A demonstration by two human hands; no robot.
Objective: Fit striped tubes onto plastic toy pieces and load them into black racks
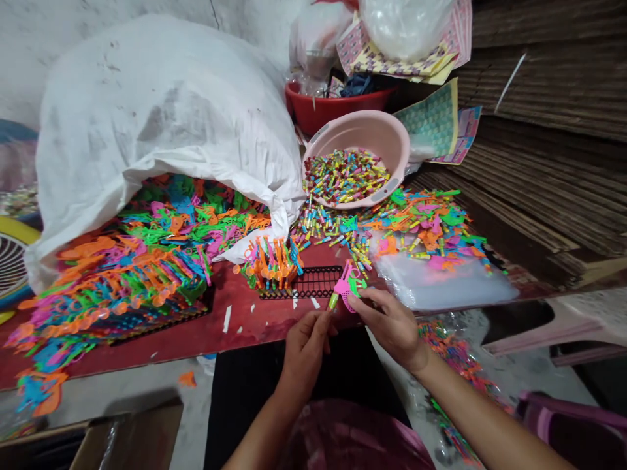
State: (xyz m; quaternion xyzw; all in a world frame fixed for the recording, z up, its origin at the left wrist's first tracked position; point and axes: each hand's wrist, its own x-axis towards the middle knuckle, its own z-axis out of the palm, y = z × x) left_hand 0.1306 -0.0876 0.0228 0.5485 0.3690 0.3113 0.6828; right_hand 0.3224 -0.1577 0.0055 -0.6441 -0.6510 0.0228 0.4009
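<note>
Red-topped table (235, 333) holds heaped neon plastic pieces (147, 261). Left hand (304, 356) pinches a green tube (333, 300); right hand (389, 326) clamps a pink plastic piece (347, 284).

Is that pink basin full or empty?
Partly full: small multicoloured plastic pieces lie heaped in the bottom of the pink plastic basin, with its upper inner wall showing bare.

I'm looking at a white woven sack (147, 130), a red plastic basin (313, 114) behind, printed sheets (428, 121), stacked corrugated cardboard (539, 85), a fan grille (12, 267), a pink plastic chair (539, 333)
</note>
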